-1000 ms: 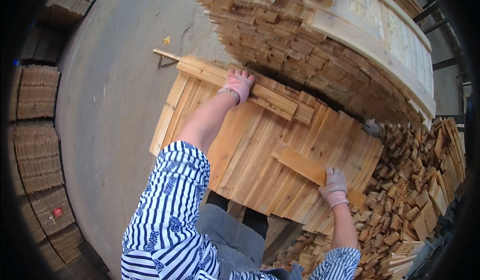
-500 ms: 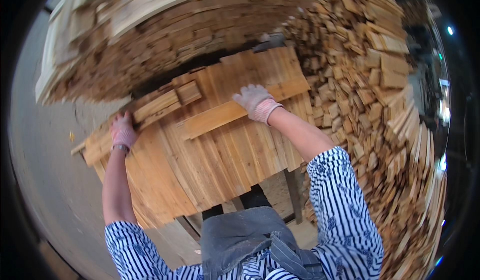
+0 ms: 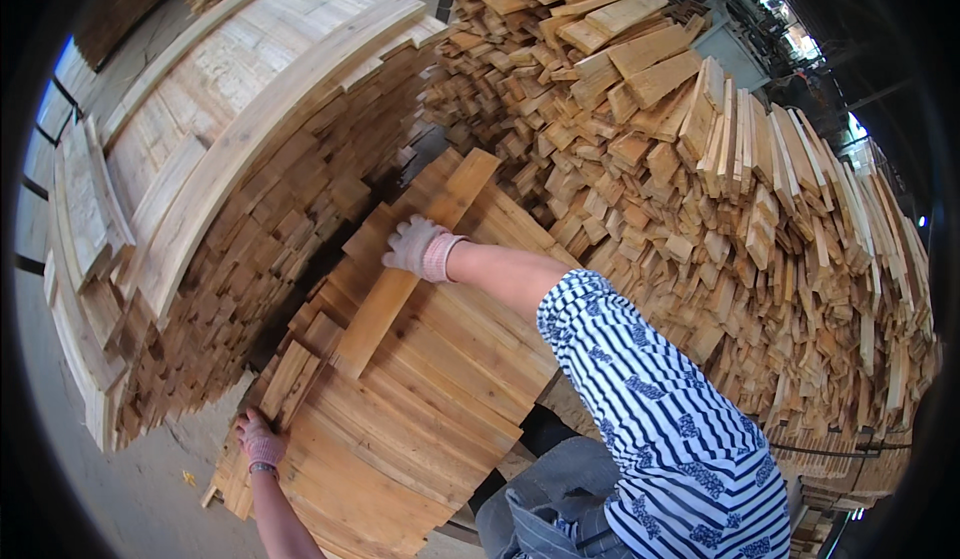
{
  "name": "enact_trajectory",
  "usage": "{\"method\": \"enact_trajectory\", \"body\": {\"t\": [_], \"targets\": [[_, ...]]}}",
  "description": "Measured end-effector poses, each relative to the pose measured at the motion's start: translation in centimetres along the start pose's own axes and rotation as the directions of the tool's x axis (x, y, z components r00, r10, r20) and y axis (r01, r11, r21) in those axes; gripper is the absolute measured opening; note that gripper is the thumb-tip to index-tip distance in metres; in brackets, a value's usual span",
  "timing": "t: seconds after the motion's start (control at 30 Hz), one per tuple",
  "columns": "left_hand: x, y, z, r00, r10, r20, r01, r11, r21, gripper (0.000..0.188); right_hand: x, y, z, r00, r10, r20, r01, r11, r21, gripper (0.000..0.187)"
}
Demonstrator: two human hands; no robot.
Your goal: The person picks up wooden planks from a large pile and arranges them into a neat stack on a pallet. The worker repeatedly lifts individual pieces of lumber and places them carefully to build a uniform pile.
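Note:
A layer of wooden boards (image 3: 440,359) lies side by side in front of me. Across it rests a loose long board (image 3: 380,324), and my right hand (image 3: 415,247), in a pale glove with a pink cuff, lies over this board with its fingers spread. At the left end my left hand (image 3: 262,441), in a pinkish glove, has its fingers curled over a narrow wooden board (image 3: 238,477) along the far edge. Short wooden pieces (image 3: 292,379) lie between the two hands, near that same edge. My fingers' undersides are hidden.
A tall stack of boards (image 3: 270,209) stands just beyond the far edge, with a dark gap between. At the right a big heap of cut wood pieces (image 3: 640,189) rises close to my right arm. Grey floor (image 3: 170,459) shows at the left.
My view has turned to the right, so the scene appears rotated. The long board and my right hand are nearer the far edge; my left hand stays at the left end.

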State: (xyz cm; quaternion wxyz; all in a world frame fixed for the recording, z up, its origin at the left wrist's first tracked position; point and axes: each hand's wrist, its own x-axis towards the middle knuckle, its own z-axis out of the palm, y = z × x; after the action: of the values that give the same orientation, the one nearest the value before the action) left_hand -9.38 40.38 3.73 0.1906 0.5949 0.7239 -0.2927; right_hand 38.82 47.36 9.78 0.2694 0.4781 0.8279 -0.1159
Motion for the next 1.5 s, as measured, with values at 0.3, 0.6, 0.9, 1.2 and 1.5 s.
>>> {"method": "enact_trajectory", "body": {"t": [0.3,0.6,0.9,1.2,1.5], "targets": [[2.3,-0.3,2.0,0.994,-0.109,-0.021,0.11,0.994,0.028,0.108,-1.8,-3.4,3.5,0.895,0.193,-0.403,-0.162,0.981,0.11,0.034],[-9.5,10.7,-1.6,0.856,0.19,-0.481,-0.342,0.905,-0.251,0.086,-37.8,-19.1,11.8,0.907,0.421,0.014,-0.28,0.577,0.768,0.072],[-28.9,25.9,-3.7,0.468,0.857,-0.215,-0.825,0.337,-0.453,0.081,-64.9,-17.4,3.3,0.195,0.979,-0.064,-0.611,0.173,0.772,0.063],[-38.7,34.2,-1.0,0.321,0.947,0.025,-0.83,0.294,-0.473,0.076,-92.8,-2.1,-13.1,-0.414,0.727,-0.548,-0.901,-0.24,0.362,0.056],[-38.3,38.3,0.1,0.398,0.909,0.125,-0.791,0.409,-0.455,0.071,-108.4,9.8,-10.7,-0.327,0.943,0.06,-0.833,-0.318,0.454,0.094]]}}
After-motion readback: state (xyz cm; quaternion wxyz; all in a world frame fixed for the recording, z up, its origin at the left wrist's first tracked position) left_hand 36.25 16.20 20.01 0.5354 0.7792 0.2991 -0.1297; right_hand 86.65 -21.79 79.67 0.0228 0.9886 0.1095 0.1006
